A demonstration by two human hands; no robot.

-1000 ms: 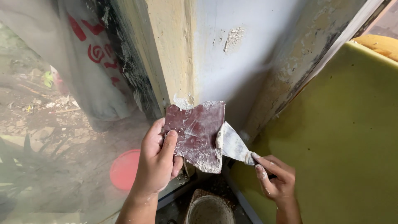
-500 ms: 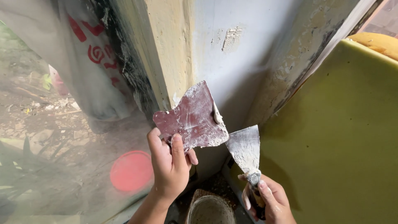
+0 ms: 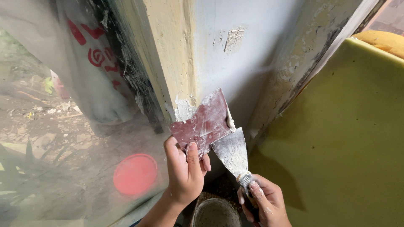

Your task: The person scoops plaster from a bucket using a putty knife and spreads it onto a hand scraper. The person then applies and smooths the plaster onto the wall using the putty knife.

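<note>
My left hand grips a flat reddish-brown board smeared with white putty, held up against the lower part of a white wall. My right hand holds a putty knife by its handle. The knife's putty-coated blade points up and left, and its tip meets the lower right edge of the board. A patch of fresh white putty sits on the wall corner just left of the board.
A yellowish corner post with peeling paint stands left of the wall. Clear plastic sheeting with red markings and a red disc hangs on the left. A yellow-green panel fills the right. A round container sits below my hands.
The board has dropped lower and tilted. The putty knife has swung in from the right, and its blade now touches the board's lower right edge. My right hand has moved left.
</note>
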